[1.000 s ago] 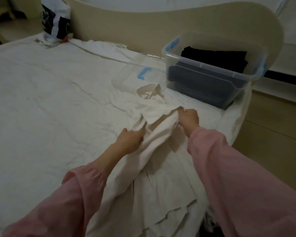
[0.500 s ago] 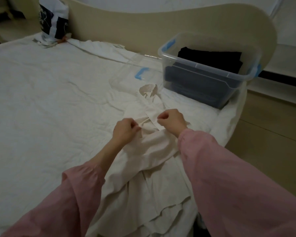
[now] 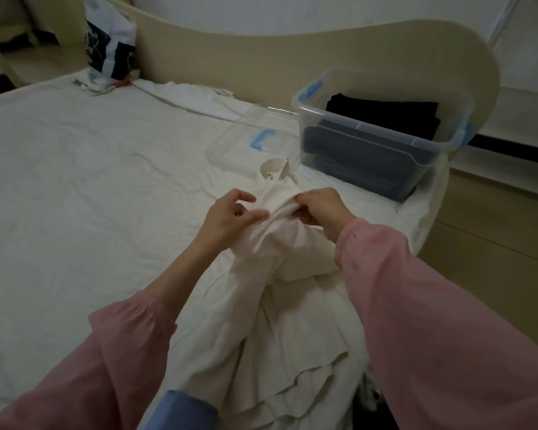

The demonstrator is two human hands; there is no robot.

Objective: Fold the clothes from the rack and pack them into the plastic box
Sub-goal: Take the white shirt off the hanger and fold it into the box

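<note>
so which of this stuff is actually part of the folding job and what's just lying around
Job: cream garment, held by left hand and right hand; plastic box; dark folded clothes inside it; box lid.
Lying about: patterned bag; white cloth by the headboard.

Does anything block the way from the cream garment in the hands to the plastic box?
Nothing visible does. The plastic box stands open beyond the cream garment; its lid lies on the bed beside it.

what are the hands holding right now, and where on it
Both the left hand and right hand pinch the cream garment at a bunched fold just below its collar.
</note>
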